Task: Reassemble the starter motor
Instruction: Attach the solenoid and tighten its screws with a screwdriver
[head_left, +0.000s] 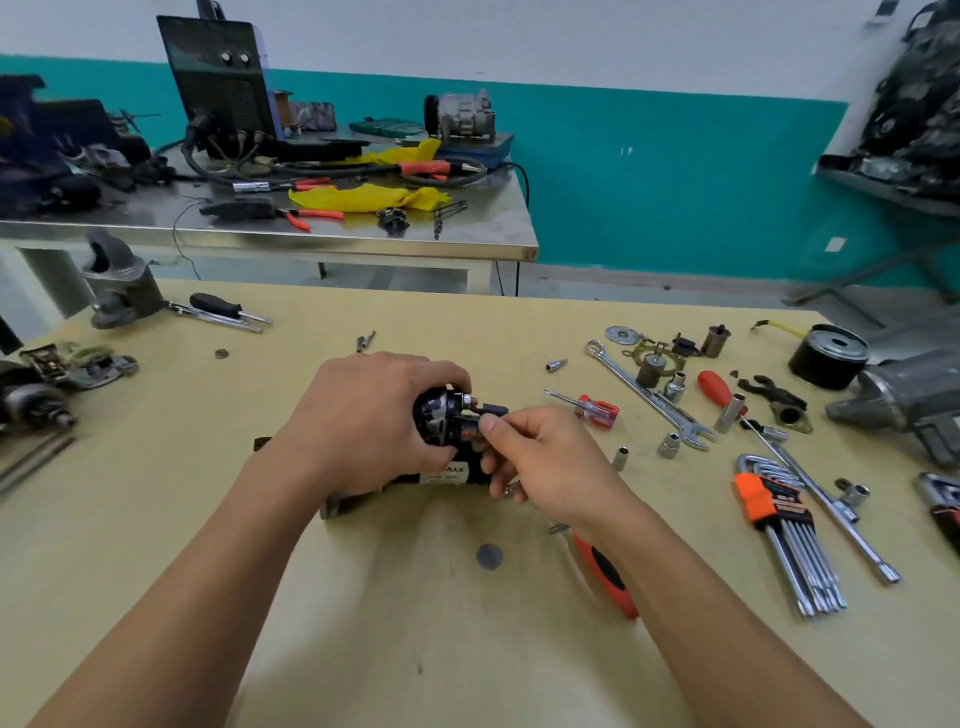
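Note:
The black starter motor lies on the yellow table in the middle, its terminal end facing right. My left hand grips the black cap end from above and the left. My right hand pinches a small part at the terminal stud, thumb on top, fingers curled below. A white label shows on the motor body beneath my hands. Much of the body is hidden by both hands.
A red-handled tool lies under my right forearm. To the right are a small red screwdriver, a combination wrench, sockets, a hex key set and loose motor parts. A metal housing stands far left.

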